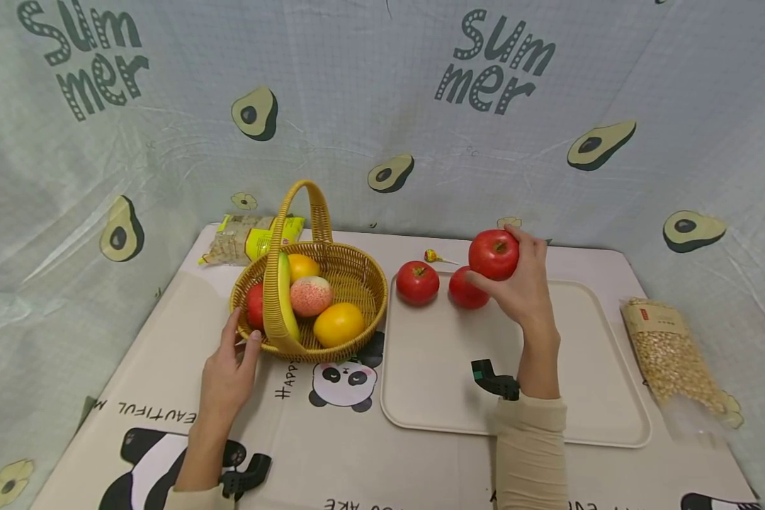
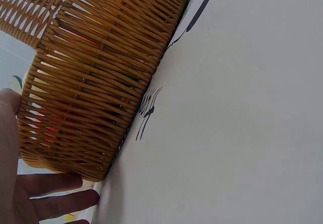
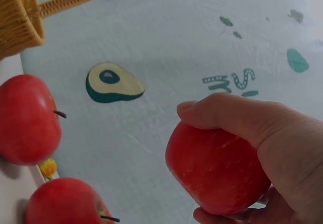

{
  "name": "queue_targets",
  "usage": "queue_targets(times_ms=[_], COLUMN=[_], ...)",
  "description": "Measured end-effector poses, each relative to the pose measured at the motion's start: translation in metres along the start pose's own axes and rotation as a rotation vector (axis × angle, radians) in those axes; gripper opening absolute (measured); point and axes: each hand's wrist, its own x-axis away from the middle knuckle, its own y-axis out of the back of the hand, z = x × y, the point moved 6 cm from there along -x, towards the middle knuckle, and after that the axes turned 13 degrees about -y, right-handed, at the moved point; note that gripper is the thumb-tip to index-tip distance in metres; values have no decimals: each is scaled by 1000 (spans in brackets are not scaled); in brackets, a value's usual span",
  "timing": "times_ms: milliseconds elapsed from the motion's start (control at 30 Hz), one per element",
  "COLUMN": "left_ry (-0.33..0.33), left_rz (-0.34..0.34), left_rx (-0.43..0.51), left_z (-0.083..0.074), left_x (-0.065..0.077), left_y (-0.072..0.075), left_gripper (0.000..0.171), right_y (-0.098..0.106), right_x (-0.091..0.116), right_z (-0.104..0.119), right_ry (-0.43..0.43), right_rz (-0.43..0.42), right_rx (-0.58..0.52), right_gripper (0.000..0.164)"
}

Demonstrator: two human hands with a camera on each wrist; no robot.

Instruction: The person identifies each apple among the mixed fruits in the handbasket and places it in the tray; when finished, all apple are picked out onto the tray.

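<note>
My right hand (image 1: 524, 283) grips a red apple (image 1: 494, 253) over the back of a cream tray (image 1: 446, 382). In the right wrist view the thumb lies along one side of that apple (image 3: 217, 168) and the fingers curl under it. Two more red apples, a left one (image 1: 417, 282) and a right one (image 1: 468, 289), sit at the tray's back left. My left hand (image 1: 229, 372) rests at the near left side of a wicker basket (image 1: 363, 340), thumb at the rim and fingers along the wall. Inside lie a banana (image 1: 285, 297), a peach (image 1: 311, 296), orange-yellow fruits and a red fruit.
Behind the basket lies a yellow plastic bag (image 1: 242, 237). A lollipop (image 1: 432, 256) sits beyond the tray. A bag of pale kernels (image 1: 672, 354) lies right of it. A printed curtain (image 1: 357, 85) hangs behind the table. The basket's tall handle (image 1: 319, 205) arches up.
</note>
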Motion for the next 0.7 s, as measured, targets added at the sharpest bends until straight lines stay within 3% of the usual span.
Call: queue_targets(times_ms=[267,700], left_ry=[1,-13], left_rz=[-2,-24], left_rx=[0,-8], left_z=[1,4], left_x=[0,3], left_y=[0,1], left_gripper=[64,63], right_y=[11,18], right_x=[-8,-24], right_z=[-19,-65], right_ry=[-33,-214], right_rz=[-42,-52], right_rx=[5,78], right_gripper=[95,96])
